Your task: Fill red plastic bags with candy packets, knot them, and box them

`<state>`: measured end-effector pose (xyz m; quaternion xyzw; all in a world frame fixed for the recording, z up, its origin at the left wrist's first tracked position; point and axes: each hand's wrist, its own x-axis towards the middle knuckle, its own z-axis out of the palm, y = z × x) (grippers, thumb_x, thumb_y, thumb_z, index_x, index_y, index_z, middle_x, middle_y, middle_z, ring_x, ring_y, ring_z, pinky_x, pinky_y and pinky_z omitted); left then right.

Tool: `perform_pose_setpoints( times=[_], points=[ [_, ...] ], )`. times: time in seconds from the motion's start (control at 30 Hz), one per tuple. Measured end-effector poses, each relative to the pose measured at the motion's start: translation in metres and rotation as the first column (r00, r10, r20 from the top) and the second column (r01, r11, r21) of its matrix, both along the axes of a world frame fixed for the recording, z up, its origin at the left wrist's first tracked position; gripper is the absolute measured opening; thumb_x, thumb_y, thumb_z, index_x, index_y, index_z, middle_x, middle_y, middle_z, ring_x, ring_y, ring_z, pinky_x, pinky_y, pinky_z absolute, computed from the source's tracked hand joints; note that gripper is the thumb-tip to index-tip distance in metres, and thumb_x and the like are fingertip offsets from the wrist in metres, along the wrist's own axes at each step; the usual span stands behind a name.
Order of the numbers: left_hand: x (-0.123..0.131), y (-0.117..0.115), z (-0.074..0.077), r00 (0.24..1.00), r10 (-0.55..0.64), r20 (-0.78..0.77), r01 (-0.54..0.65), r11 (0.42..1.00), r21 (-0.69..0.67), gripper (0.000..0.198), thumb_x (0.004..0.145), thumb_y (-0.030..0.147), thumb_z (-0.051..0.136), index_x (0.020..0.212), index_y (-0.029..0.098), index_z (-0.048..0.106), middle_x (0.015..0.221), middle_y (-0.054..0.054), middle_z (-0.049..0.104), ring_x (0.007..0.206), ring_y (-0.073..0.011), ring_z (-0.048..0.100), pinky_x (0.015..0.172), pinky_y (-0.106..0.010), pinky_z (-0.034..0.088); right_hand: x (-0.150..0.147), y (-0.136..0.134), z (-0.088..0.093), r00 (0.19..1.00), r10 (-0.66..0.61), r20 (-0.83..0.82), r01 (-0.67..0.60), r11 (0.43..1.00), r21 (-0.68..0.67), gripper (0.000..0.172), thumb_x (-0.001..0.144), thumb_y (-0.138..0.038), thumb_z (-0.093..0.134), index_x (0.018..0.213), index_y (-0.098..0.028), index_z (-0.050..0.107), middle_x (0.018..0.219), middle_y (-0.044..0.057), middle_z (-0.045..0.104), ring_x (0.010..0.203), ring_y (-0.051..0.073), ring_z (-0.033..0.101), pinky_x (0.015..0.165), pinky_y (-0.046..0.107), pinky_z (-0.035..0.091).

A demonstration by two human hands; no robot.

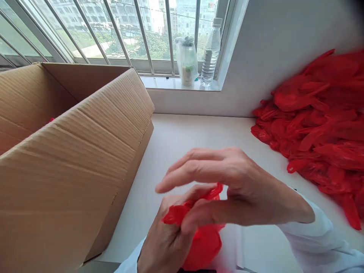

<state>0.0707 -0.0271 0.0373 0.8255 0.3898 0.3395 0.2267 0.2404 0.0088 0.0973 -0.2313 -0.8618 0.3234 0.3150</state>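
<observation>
My left hand (167, 235) is closed around a crumpled red plastic bag (203, 246), with part of the thin plastic sticking out above the fingers and more bulging below. Over it hovers my right hand (224, 178), its fingers stretched out to the left and apart from the thumb. The right thumb overlaps the red plastic in view; whether it touches cannot be made out. A large heap of similar red plastic pieces (321, 117) lies at the right against the wall.
A big open cardboard box (85, 151) stands at left, a bit of red showing inside. On the sill of the barred window are a clear bottle (211, 53) with a white cap and a bag-wrapped container (187, 64). The white tabletop (176, 132) lies between box and heap.
</observation>
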Motion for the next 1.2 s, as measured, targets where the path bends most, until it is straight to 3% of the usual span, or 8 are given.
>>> perform_pose_setpoints(
  times=[0.1,0.27,0.4,0.57,0.8,0.9,1.0,1.2],
  points=[
    [-0.009,-0.001,-0.005,0.976,0.011,0.219,0.06,0.947,-0.317,0.031,0.099,0.035,0.031,0.112,0.029,0.058,0.069,0.004,0.063,0.061,-0.0103,0.061,0.058,-0.018,0.053,0.015,0.007,-0.018,0.991,-0.095,0.099,0.103,0.992,-0.077,0.03,0.087,-0.032,0.062,0.114,-0.018,0.063,0.106,0.003,0.066,0.089,0.01,0.061,0.08,0.021,0.049],
    [-0.007,-0.007,-0.011,0.924,0.143,0.354,0.159,0.7,-0.697,0.04,0.094,0.055,0.033,0.123,0.031,0.046,0.051,0.007,0.045,0.043,-0.009,0.039,0.04,-0.018,0.038,0.027,0.002,-0.055,0.97,-0.235,-0.065,0.182,0.876,-0.447,0.01,0.086,-0.026,0.064,0.084,-0.015,0.066,0.07,-0.001,0.064,0.06,0.007,0.056,0.052,0.018,0.045],
    [-0.007,-0.003,-0.013,0.839,0.207,0.504,0.317,0.567,-0.76,0.041,0.095,0.054,0.032,0.129,0.032,0.039,0.057,0.004,0.057,0.051,-0.0112,0.052,0.049,-0.02,0.045,0.015,-0.023,-0.059,0.868,-0.392,-0.304,0.323,0.912,-0.254,0.005,0.083,-0.014,0.065,0.084,-0.018,0.065,0.072,0.0,0.065,0.064,0.009,0.059,0.057,0.019,0.049],
    [-0.022,0.013,-0.009,0.88,-0.056,0.471,0.381,0.677,-0.63,0.006,0.087,0.024,0.057,0.084,0.024,0.062,0.08,0.001,0.066,0.074,-0.0118,0.062,0.066,-0.021,0.051,0.006,-0.05,-0.043,0.994,-0.11,0.008,0.106,0.975,0.197,0.015,0.091,-0.014,0.052,0.088,-0.017,0.066,0.069,0.003,0.065,0.065,0.012,0.06,0.062,0.023,0.049],
    [-0.019,0.001,0.007,0.956,-0.259,-0.138,0.259,0.966,-0.016,0.022,0.086,0.011,0.039,0.066,0.02,0.044,0.058,0.003,0.057,0.044,-0.0085,0.049,0.041,-0.02,0.04,0.011,-0.013,-0.06,0.969,-0.06,-0.241,-0.015,0.954,-0.299,0.03,0.097,-0.021,0.041,0.123,-0.018,0.055,0.112,0.009,0.064,0.1,0.014,0.059,0.085,0.029,0.049],
    [-0.017,-0.004,0.006,0.976,-0.013,-0.217,0.093,0.926,0.365,0.021,0.091,0.017,0.036,0.079,0.018,0.053,0.072,-0.004,0.068,0.053,-0.0137,0.061,0.047,-0.024,0.049,0.003,0.002,-0.077,0.984,0.031,-0.177,-0.113,0.872,-0.476,0.033,0.099,-0.025,0.038,0.125,-0.016,0.055,0.103,0.007,0.065,0.077,0.009,0.057,0.068,0.021,0.047],
    [-0.02,-0.002,-0.004,0.995,0.06,-0.084,-0.015,0.893,0.449,0.015,0.09,0.012,0.043,0.091,0.018,0.056,0.085,-0.004,0.071,0.057,-0.0104,0.064,0.048,-0.02,0.048,-0.002,0.008,-0.088,0.986,0.105,-0.126,-0.154,0.86,-0.486,0.044,0.093,-0.022,0.047,0.137,-0.022,0.044,0.107,0.004,0.062,0.054,0.004,0.042,0.049,0.017,0.037],
    [-0.036,0.006,-0.02,0.984,0.098,-0.148,0.001,0.829,0.559,0.02,0.088,0.005,0.042,0.083,0.017,0.057,0.096,-0.008,0.065,0.091,-0.0187,0.065,0.066,-0.024,0.054,0.001,0.005,-0.078,0.996,-0.092,0.013,0.092,0.995,-0.049,0.021,0.096,-0.022,0.046,0.098,-0.019,0.066,0.087,0.003,0.065,0.079,0.01,0.057,0.069,0.022,0.045]
  ],
)
